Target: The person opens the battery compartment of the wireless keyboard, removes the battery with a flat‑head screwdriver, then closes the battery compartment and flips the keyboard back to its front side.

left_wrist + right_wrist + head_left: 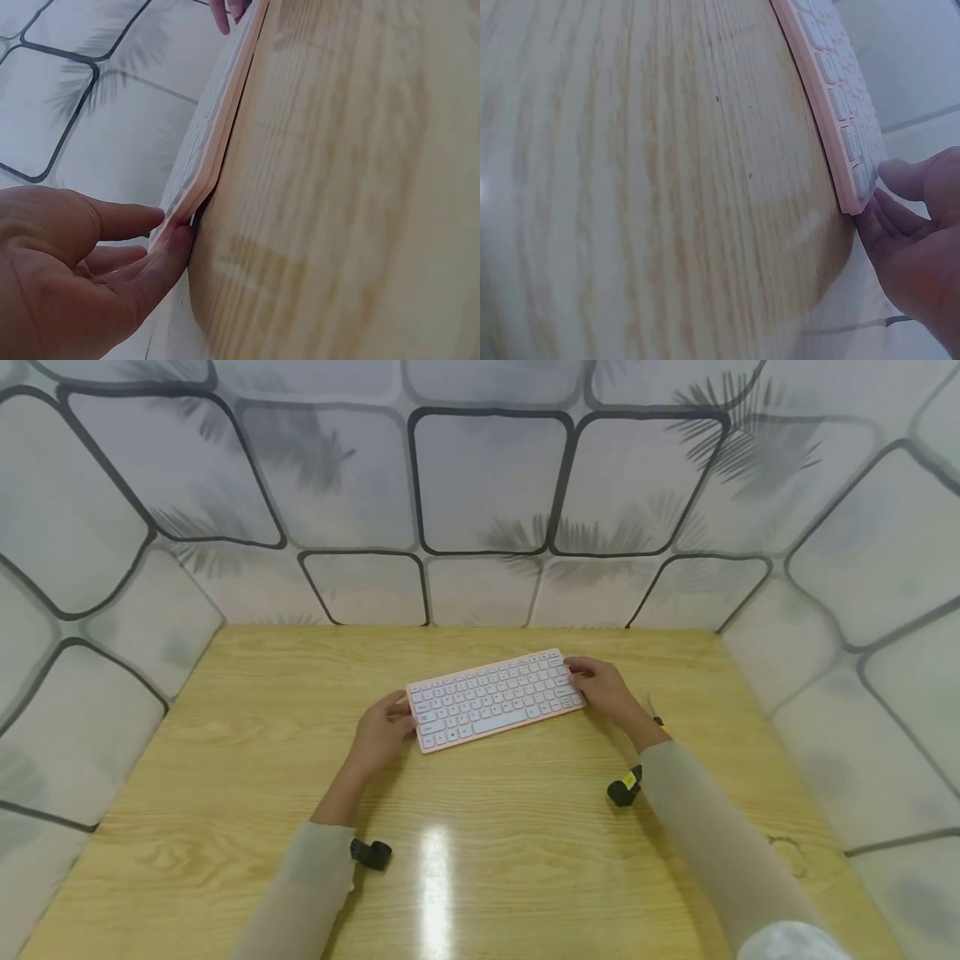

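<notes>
A white-keyed keyboard [495, 697] with a pink frame lies at a slant over the wooden table, its right end farther back. My left hand [381, 732] pinches its left end; in the left wrist view the thumb [131, 221] is at the key side and a finger [174, 255] reaches to the underside. A thin dark gap shows under that corner. At the other end my right hand [604, 690] grips the right edge, and the right wrist view has the thumb [904, 178] at the top face with fingers [889, 229] beneath the corner.
Behind my right forearm a small screwdriver-like tool [657, 718] with a thin metal shaft is partly hidden. Small black wrist cameras sit at the left cuff [371, 853] and right cuff [625, 787]. Patterned cloth walls [480, 589] enclose the wooden table [525, 827] at the back and sides.
</notes>
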Demonstrator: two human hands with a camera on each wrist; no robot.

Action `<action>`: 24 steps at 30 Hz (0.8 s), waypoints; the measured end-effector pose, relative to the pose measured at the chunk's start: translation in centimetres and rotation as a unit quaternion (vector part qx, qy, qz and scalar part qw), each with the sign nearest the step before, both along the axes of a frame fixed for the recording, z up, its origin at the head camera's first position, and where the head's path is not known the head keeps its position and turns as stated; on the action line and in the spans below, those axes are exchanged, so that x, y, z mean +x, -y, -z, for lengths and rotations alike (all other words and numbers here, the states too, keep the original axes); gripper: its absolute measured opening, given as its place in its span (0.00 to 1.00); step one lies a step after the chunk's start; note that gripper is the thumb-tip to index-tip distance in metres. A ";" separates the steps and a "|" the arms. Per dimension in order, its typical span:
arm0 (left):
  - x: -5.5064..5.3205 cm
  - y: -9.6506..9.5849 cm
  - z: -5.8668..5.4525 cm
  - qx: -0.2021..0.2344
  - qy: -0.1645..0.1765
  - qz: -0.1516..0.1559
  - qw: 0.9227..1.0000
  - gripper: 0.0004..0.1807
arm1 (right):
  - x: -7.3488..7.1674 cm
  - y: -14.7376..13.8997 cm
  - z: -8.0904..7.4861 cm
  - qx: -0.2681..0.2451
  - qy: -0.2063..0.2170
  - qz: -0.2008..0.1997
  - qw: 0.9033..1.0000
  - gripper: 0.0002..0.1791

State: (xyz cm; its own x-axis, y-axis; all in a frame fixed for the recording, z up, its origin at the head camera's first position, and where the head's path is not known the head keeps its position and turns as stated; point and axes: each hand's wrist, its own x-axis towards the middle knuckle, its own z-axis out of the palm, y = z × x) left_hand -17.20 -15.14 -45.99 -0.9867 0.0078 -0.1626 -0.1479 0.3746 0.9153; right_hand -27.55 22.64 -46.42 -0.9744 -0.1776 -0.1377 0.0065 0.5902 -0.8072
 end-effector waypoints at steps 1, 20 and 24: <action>0.0 0.0 0.1 -0.003 -0.003 0.000 1.000 0.33 | 0.0 0.0 0.0 -0.004 0.001 0.003 1.000 0.23; -0.3 -0.1 0.4 -0.006 -0.005 -0.010 1.000 0.27 | 0.6 -0.7 0.1 -0.052 0.028 0.010 0.998 0.21; -0.9 0.3 0.6 -0.013 -0.002 -0.004 1.000 0.27 | 1.1 -0.9 -0.1 -0.037 0.032 0.006 0.999 0.21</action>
